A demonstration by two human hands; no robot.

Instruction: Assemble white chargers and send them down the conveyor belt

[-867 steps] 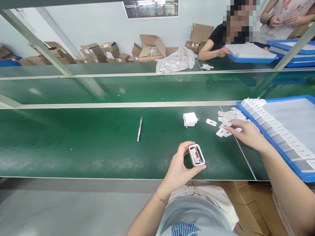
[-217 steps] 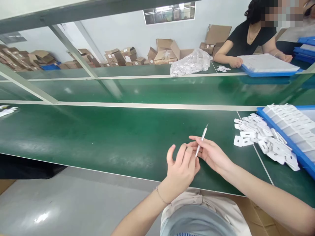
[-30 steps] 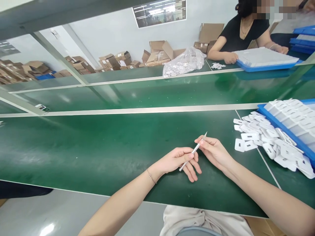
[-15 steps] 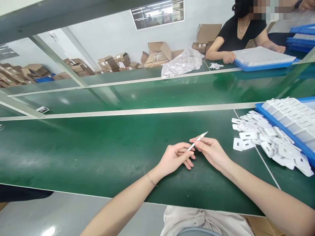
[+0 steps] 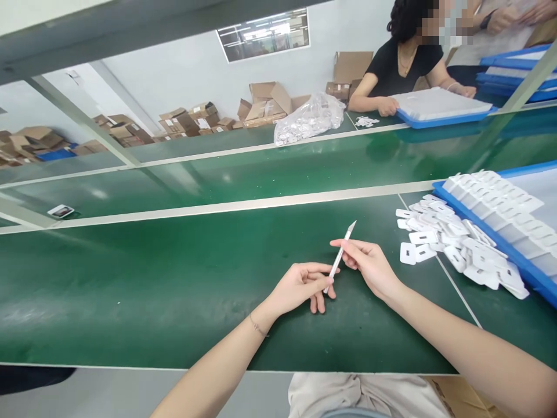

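Observation:
My right hand (image 5: 369, 264) pinches a slim silver craft knife (image 5: 341, 254) by its middle, blade tip up and away from me. My left hand (image 5: 300, 286) rests on the green belt (image 5: 174, 273) with its fingers loosely stretched, the fingertips touching the knife's lower end. A loose heap of several white plastic cover plates (image 5: 448, 241) lies to the right of my hands. Beyond the heap a blue tray (image 5: 483, 229) carries rows of white charger housings (image 5: 500, 200).
A second green belt (image 5: 261, 168) runs behind a pale divider rail. Across it a person in a black top handles a blue tray (image 5: 439, 107); a clear bag of white parts (image 5: 308, 116) and cardboard boxes (image 5: 187, 119) stand at the back. A small card (image 5: 61, 211) lies far left.
The knife has tilted more upright in my right hand. My left hand has slid a little nearer to me along the belt, still touching the knife's lower end. The view has shifted slightly rightward.

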